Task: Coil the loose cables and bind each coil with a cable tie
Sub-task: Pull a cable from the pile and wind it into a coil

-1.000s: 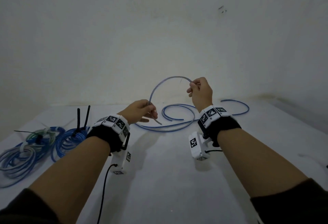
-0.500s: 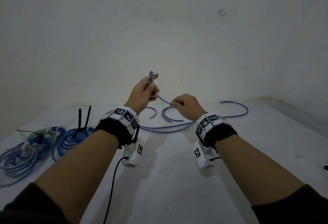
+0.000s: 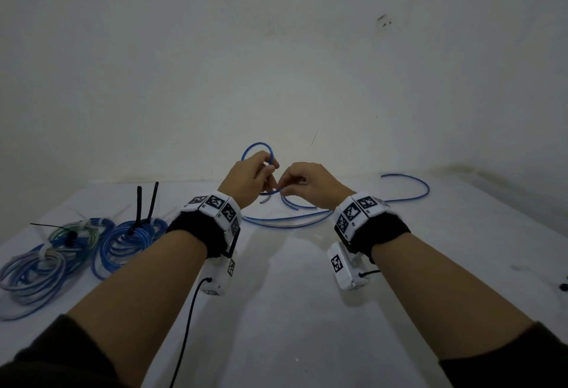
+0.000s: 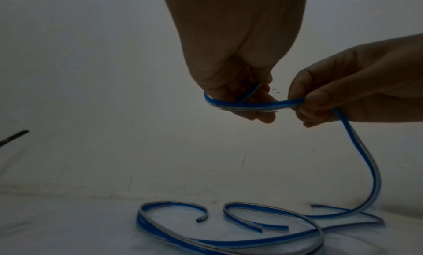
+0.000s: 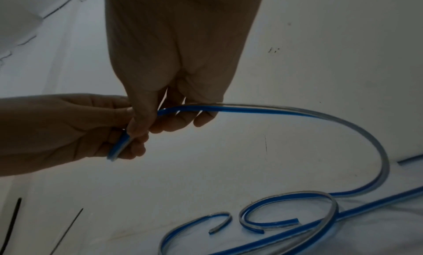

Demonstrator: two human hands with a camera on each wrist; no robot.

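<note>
A loose blue-and-clear flat cable [image 3: 285, 221] trails over the white table [image 3: 292, 310]. My left hand [image 3: 249, 177] pinches one end of it with a small loop [image 3: 258, 149] standing above the fingers. Close beside it my right hand [image 3: 310, 183] pinches the same cable [image 4: 249, 104]. In the right wrist view the cable [image 5: 297, 112] arcs from my right fingers down to the table. Both hands hover above the table near the back wall.
Several bound blue coils [image 3: 129, 238] [image 3: 33, 270] lie at the table's left, two black tie tails [image 3: 146, 203] sticking up from one. More blue cable [image 3: 412, 192] curves off to the right. A black wire [image 3: 187, 329] hangs from my left wrist camera.
My left hand lifted the cable end, then came back down. My right hand dropped from its raised spot and moved in next to the left, and a small loop now stands above the left fingers.
</note>
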